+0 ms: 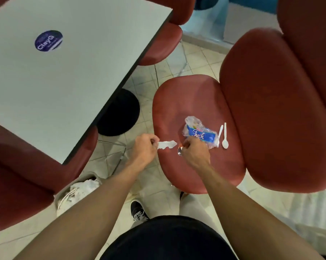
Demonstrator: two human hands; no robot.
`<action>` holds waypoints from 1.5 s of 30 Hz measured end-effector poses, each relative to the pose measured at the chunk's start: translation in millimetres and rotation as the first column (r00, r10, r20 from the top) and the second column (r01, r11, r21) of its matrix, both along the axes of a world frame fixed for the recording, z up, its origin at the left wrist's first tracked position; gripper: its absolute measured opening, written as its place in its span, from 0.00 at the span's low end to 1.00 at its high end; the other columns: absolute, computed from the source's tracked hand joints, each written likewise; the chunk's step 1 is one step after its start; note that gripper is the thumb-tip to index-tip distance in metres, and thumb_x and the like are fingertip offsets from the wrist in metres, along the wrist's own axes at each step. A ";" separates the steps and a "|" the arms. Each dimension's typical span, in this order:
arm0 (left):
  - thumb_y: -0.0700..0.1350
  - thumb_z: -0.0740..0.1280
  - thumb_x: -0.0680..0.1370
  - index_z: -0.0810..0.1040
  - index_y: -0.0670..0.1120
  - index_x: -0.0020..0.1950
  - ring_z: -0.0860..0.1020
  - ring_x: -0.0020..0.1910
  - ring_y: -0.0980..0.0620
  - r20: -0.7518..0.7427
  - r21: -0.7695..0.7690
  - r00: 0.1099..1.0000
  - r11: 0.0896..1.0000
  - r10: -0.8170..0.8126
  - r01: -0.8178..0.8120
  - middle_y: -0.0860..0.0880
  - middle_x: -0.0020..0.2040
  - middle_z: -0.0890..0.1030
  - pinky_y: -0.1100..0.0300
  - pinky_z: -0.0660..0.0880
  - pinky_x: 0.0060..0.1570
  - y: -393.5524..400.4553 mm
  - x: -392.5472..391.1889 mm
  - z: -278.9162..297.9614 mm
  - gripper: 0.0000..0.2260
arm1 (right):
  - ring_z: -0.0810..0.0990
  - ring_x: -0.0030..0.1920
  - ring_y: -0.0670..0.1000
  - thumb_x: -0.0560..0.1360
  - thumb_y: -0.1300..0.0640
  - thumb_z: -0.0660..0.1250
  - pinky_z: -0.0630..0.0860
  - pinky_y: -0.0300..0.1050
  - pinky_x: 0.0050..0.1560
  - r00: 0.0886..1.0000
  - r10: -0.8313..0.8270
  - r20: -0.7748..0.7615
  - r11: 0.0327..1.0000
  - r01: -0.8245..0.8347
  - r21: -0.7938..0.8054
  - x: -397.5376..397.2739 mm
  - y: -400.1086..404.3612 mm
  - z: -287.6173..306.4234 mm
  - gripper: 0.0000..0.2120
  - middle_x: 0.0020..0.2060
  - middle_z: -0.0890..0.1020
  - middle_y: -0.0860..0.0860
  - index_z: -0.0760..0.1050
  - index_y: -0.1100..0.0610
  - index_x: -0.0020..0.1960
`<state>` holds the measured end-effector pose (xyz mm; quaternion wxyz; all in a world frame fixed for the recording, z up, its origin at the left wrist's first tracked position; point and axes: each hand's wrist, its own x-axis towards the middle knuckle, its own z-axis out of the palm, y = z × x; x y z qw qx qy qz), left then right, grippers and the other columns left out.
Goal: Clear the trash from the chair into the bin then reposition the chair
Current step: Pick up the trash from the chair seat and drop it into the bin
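A red padded chair (186, 102) stands in front of me with trash on its seat. My left hand (144, 147) pinches a crumpled white paper scrap (166, 144) at the seat's left edge. My right hand (194, 151) grips a small clear plastic piece (179, 150) just below a crumpled clear bag with a blue label (200, 134). A white plastic fork (218, 136) and a white plastic spoon (225, 136) lie side by side to the right of the bag. A bin with a white liner (77, 192) stands on the floor at the lower left, under another chair's edge.
A grey table (64, 72) with a blue round sticker (48, 40) and a black round base (120, 113) stands to the left. More red chairs surround it: one at the lower left (27, 175), one beyond the table (164, 42), one at the right (308, 44). The floor is tiled.
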<state>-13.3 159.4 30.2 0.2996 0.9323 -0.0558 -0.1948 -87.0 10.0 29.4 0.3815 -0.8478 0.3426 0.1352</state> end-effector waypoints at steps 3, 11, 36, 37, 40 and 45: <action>0.38 0.69 0.75 0.84 0.45 0.47 0.76 0.41 0.56 0.004 0.002 0.996 0.996 0.085 -0.085 0.50 0.45 0.84 0.67 0.69 0.43 44.1 -14.5 6.6 0.05 | 0.81 0.44 0.55 0.69 0.54 0.69 0.77 0.47 0.44 0.998 0.059 0.018 0.998 -0.059 -0.014 -2.8 35.4 7.5 0.05 0.42 0.83 0.51 0.79 0.53 0.44; 0.38 0.69 0.74 0.83 0.47 0.41 0.78 0.39 0.56 -0.030 -0.031 0.941 0.941 0.337 -0.338 0.52 0.41 0.83 0.66 0.70 0.42 182.5 -57.7 2.9 0.06 | 0.82 0.43 0.55 0.70 0.59 0.67 0.80 0.49 0.45 0.956 0.294 -0.004 0.956 -0.294 0.001 -3.4 147.6 4.0 0.06 0.41 0.84 0.51 0.80 0.50 0.44; 0.35 0.68 0.73 0.84 0.43 0.47 0.78 0.50 0.50 -0.057 -0.038 0.854 0.853 0.518 -0.520 0.47 0.51 0.81 0.67 0.68 0.50 347.9 -102.5 -79.3 0.07 | 0.80 0.39 0.53 0.72 0.62 0.67 0.73 0.40 0.36 0.846 0.522 -0.105 0.852 -0.513 0.101 4.1 344.7 -68.1 0.07 0.41 0.84 0.54 0.81 0.53 0.47; 0.37 0.67 0.74 0.83 0.43 0.49 0.77 0.52 0.50 -0.066 -0.023 0.871 0.872 0.486 -0.489 0.48 0.52 0.80 0.66 0.68 0.51 346.8 -101.2 -81.3 0.07 | 0.81 0.41 0.54 0.72 0.61 0.66 0.75 0.42 0.38 0.849 0.517 -0.109 0.855 -0.508 0.101 5.0 346.8 -71.1 0.07 0.42 0.84 0.54 0.80 0.52 0.47; 0.39 0.67 0.75 0.82 0.44 0.52 0.75 0.56 0.50 -0.075 0.036 0.906 0.909 0.416 -0.415 0.50 0.55 0.80 0.64 0.67 0.53 347.1 -99.5 -90.2 0.08 | 0.82 0.43 0.56 0.72 0.60 0.66 0.80 0.50 0.44 0.842 0.524 -0.129 0.852 -0.513 0.107 7.3 357.4 -83.8 0.07 0.43 0.85 0.54 0.79 0.52 0.47; 0.35 0.67 0.72 0.84 0.43 0.49 0.76 0.58 0.46 0.048 0.070 0.933 0.931 0.356 -0.358 0.47 0.55 0.82 0.56 0.72 0.55 349.3 -105.0 -94.9 0.10 | 0.82 0.42 0.58 0.68 0.63 0.68 0.80 0.50 0.43 0.854 0.504 -0.126 0.860 -0.483 0.164 4.1 362.5 -94.2 0.13 0.43 0.84 0.56 0.79 0.54 0.51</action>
